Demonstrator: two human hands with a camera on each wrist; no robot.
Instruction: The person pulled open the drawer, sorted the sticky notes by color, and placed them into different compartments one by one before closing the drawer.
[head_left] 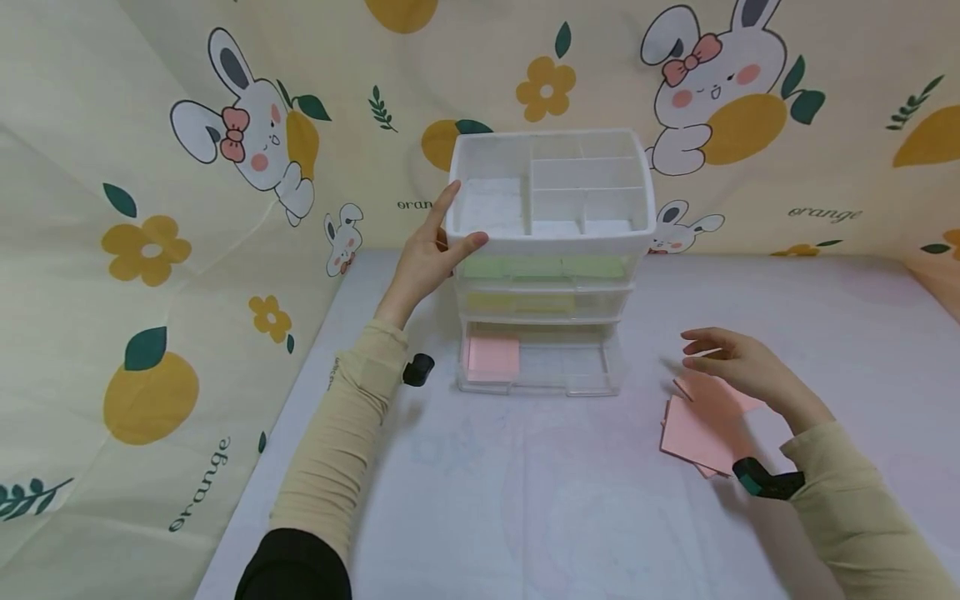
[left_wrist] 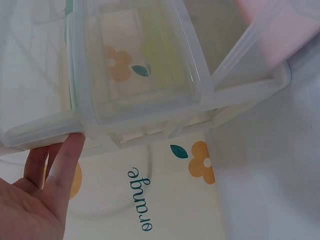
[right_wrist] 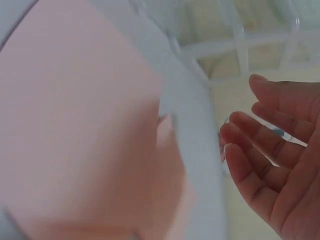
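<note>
A white plastic drawer organizer [head_left: 555,242] stands at the back of the table, with a divided top tray and clear drawers below. My left hand [head_left: 427,262] holds its left front corner, thumb on the front rim and index finger along the side. The left wrist view shows fingers [left_wrist: 66,160] against the organizer's edge. The bottom drawer [head_left: 562,362] is pulled out, with a pink piece [head_left: 493,357] lying in its left part. To the right, my right hand [head_left: 738,367] hovers above overlapping pink sheets [head_left: 701,433], fingers loosely bent and holding nothing.
The closed drawers hold green pieces [head_left: 540,267] and yellow pieces [head_left: 521,302]. Behind the organizer rises a cloth backdrop [head_left: 480,67] printed with rabbits, oranges and flowers. A pale cloth [head_left: 517,500] covers the table.
</note>
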